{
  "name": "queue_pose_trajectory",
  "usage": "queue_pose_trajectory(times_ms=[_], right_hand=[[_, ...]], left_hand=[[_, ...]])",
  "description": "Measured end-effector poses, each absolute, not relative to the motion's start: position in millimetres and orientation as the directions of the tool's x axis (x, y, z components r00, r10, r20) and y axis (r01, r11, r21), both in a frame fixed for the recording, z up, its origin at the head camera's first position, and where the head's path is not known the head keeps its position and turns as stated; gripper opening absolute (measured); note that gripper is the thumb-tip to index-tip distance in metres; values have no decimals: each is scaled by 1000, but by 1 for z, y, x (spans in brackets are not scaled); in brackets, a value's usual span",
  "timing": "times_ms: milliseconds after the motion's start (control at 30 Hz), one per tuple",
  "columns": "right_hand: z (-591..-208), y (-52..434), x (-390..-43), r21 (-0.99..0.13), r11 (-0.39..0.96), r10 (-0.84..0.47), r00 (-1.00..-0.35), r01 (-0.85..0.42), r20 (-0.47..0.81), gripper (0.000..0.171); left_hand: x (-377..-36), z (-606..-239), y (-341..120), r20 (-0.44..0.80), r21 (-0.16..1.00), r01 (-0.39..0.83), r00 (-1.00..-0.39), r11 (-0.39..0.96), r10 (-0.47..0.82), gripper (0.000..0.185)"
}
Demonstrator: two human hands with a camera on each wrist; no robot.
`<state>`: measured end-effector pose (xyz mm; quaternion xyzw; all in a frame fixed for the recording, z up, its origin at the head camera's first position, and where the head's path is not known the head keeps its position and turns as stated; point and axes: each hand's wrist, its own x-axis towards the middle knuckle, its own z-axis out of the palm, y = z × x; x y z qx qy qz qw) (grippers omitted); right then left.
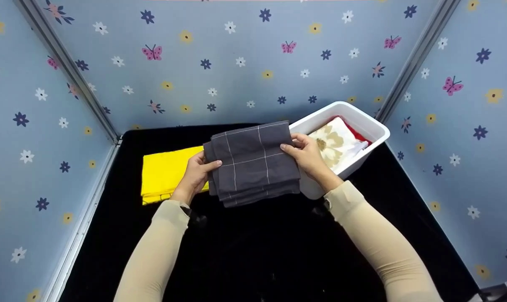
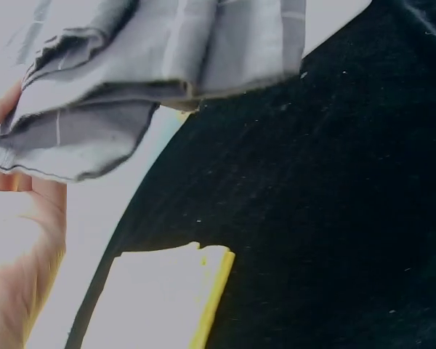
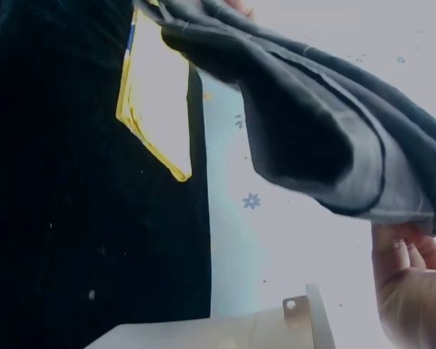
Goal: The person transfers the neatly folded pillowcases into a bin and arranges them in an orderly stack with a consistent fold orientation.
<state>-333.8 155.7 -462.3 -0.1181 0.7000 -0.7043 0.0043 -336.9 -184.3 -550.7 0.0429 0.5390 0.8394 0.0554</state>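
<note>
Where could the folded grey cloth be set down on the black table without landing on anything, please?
The widest bare patch of the black table lies in front, between the two forearms, below the grey cloth. A narrower strip runs right of the white bin. The back is crowded: the yellow cloth on the left, the bin on the right.

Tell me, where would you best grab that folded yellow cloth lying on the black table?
Probably at its near left corner, coming from above and the left. The yellow cloth lies flat, its layered near edge exposed, while the left hand and right hand hold the grey checked cloth over its right side, blocking that approach.
</note>
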Motion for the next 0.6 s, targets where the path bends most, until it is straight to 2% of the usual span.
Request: queue_pose_trajectory(times_ms=[167,600], right_hand=[[-462,163,-337,-990,21,-177,-975,-142,136,15],[-459,175,-338,-997,68,-256,-966,-40,21,34]], left_hand=[[-340,-537,-185,13,929,-45,-988,-367,155,41],[-344,-519,-176,4,947,-58,-981,-316,192,54]])
